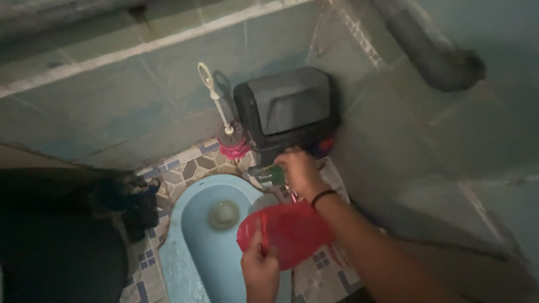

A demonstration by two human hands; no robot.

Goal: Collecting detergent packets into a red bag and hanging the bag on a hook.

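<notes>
Basically, left hand point(259, 274) clamped on red scoop point(286, 233) at 6 o'clock over the blue squat toilet point(193, 247), right hand point(300, 171) closed on a small green thing near the black bin point(289, 109); best keep the scoop level.

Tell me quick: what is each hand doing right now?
Left hand: closed on the handle of the red translucent plastic scoop.
Right hand: fingers curled around a small green object beside the black plastic bin; grip unclear.
</notes>
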